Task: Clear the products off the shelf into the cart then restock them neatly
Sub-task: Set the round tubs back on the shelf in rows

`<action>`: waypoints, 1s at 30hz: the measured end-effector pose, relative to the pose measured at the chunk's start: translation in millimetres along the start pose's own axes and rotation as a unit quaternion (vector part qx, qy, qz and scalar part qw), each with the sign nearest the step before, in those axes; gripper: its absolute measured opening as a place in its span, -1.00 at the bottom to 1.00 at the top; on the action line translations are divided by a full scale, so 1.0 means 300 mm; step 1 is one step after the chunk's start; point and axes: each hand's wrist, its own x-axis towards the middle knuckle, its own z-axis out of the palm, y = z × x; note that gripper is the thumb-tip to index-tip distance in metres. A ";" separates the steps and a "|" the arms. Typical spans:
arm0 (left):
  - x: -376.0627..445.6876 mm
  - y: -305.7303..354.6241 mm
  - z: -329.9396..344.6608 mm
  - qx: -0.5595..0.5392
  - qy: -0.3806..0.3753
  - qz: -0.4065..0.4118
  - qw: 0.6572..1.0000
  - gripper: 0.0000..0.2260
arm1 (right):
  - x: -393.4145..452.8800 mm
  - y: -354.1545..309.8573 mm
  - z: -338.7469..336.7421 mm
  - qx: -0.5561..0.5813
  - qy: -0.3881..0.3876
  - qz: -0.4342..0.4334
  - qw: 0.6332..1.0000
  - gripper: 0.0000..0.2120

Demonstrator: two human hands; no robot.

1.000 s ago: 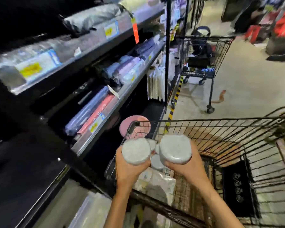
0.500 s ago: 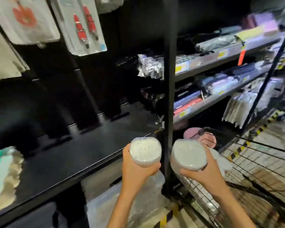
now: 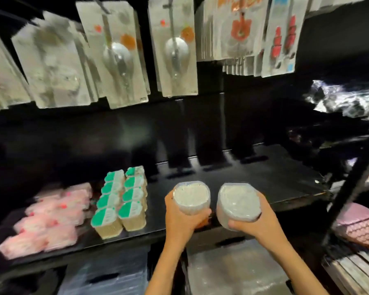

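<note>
One black shelf (image 3: 254, 177) fills most of the view, its right half bare and a dark upright post (image 3: 354, 188) crossing in front of its right end. Above it hangs a row of carded packets (image 3: 173, 50), several holding metal spoons or ladles, their lower edges reaching down towards the shelf's back wall. On the left of the shelf lie blurred pink packs (image 3: 51, 216); just right of them stand two neat rows of green-topped boxes (image 3: 124, 199), running front to back. Below the shelf sit pale storage bins (image 3: 232, 271). Over the front edge of the shelf, right of the green-topped boxes, the person holds two clear round tubs packed with white sticks. The left hand (image 3: 182, 220) wraps its fingers around the left tub (image 3: 191, 198) from below; the right hand (image 3: 258, 224) grips the right tub (image 3: 238, 204) likewise. The tubs are side by side, close together, tilted towards the camera.
</note>
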 end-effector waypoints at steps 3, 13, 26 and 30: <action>0.074 -0.054 -0.066 0.007 -0.008 0.011 1.000 -0.48 | 0.063 0.021 0.116 0.004 -0.013 0.010 1.000 -0.18; 0.263 -0.272 -0.115 0.023 0.026 -0.065 0.997 -0.42 | 0.233 0.061 0.260 0.002 -0.005 0.028 1.000 -0.23; 0.470 -0.410 -0.055 0.054 0.050 -0.098 0.993 -0.32 | 0.520 0.111 0.261 0.002 -0.079 0.006 0.997 -0.36; 0.532 -0.443 -0.032 0.061 0.058 -0.106 0.991 -0.39 | 0.583 0.135 0.252 0.010 -0.094 0.007 0.995 -0.37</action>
